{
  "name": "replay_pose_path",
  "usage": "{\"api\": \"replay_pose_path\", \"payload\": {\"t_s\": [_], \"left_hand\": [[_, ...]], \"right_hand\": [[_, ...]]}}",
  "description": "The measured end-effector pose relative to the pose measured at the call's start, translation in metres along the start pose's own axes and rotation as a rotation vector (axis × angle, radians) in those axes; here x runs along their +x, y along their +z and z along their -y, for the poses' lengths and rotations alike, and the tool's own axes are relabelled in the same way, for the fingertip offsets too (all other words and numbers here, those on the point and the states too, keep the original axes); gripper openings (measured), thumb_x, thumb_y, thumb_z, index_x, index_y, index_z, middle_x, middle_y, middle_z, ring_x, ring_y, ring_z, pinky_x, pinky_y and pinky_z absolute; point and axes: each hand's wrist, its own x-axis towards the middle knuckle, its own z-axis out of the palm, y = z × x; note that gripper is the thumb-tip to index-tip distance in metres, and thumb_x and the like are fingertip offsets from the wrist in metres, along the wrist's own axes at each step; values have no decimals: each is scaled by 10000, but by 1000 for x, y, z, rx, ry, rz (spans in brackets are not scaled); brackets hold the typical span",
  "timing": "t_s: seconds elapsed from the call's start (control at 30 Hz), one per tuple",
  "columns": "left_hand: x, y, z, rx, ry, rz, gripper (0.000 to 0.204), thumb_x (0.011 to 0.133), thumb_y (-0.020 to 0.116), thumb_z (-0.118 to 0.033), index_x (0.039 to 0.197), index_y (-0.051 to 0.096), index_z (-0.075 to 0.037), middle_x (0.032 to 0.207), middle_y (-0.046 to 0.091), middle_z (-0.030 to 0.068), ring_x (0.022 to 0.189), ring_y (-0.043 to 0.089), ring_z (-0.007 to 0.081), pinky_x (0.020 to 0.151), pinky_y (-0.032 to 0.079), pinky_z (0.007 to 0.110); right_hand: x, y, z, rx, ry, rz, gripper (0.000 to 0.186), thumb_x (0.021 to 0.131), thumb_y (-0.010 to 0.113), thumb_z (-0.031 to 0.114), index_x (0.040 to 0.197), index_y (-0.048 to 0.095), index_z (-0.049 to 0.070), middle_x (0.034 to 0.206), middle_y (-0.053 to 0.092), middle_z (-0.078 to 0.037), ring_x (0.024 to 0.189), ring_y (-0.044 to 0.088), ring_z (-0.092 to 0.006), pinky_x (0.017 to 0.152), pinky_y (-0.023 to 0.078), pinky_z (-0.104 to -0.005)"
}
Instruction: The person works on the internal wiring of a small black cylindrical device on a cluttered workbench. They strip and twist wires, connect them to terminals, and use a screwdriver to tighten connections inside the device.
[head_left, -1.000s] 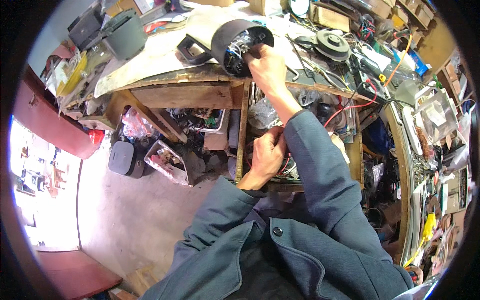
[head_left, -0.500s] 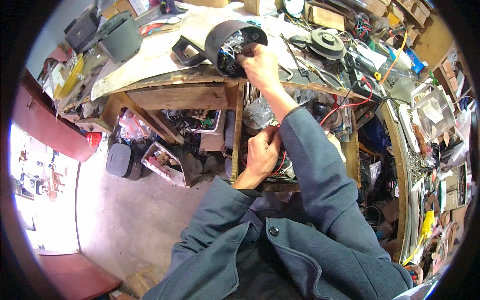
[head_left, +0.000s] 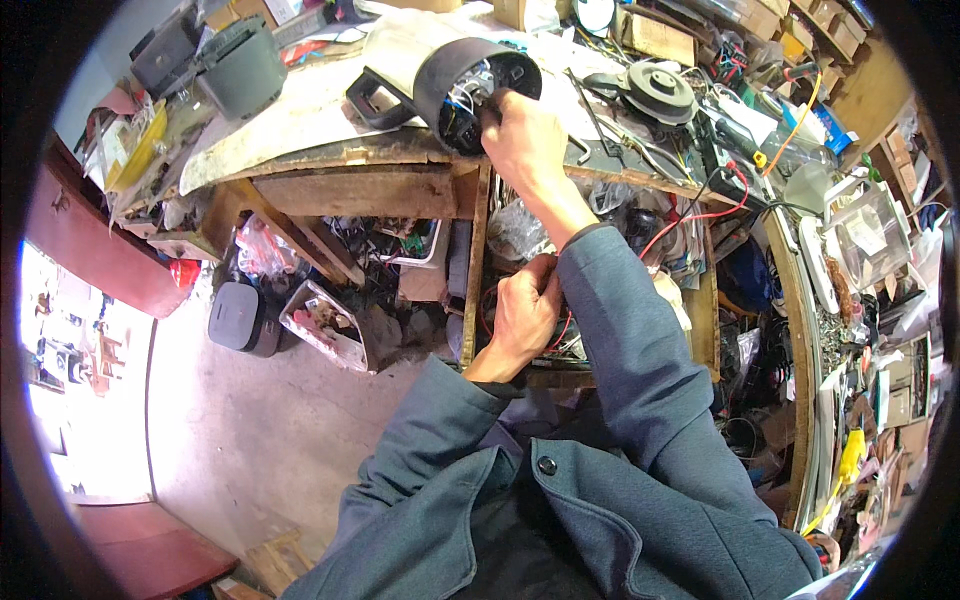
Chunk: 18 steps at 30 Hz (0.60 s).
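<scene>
A black round appliance body with a loop handle [head_left: 436, 88], like an electric kettle on its side, lies at the bench's front edge. Its open bottom faces me, showing white and blue wires. My right hand [head_left: 522, 140] reaches up to that opening, fingers pinched at the wiring; their tips are hidden inside. Lower down, my left hand [head_left: 525, 315] is closed above the open drawer [head_left: 478, 270], thumb against the curled fingers. A red wire [head_left: 566, 328] shows beside it, and whatever it grips is hidden.
A round black base [head_left: 658, 92] lies on the bench at right, near loose cables and a red lead [head_left: 700, 210]. Grey plastic bins [head_left: 240, 72] stand at back left. Below are a dark box [head_left: 240, 318] and an open carton [head_left: 326, 325] on the floor.
My right hand has shifted very slightly right, its fingers still at the wiring. The left hand stays almost where it was, and the black body has barely moved.
</scene>
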Motion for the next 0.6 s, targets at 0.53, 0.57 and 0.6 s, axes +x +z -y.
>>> {"api": "replay_pose_path", "payload": {"t_s": [0.53,0.57,0.6], "left_hand": [[2,5,3,-74,20,-31,208,964,597,-122,1027,694,51,715,668,186,638,628,168,618,491,346],[2,5,4,-79,19,-31,206,964,598,-121,1025,694,51,713,668,182,635,626,165,617,490,344],[2,5,4,-59,15,-29,206,965,598,-122,1024,695,50,717,672,181,639,630,165,620,493,341]], "right_hand": [[10,9,-14,462,115,47,248,778,755,168,992,780,45,908,754,-196,861,742,-327,799,560,-399],[9,7,-13,446,130,61,249,779,756,172,994,779,47,906,753,-194,863,742,-327,801,561,-401],[10,6,-14,431,144,73,251,781,757,177,995,777,48,905,753,-192,865,742,-326,803,562,-403]]}}
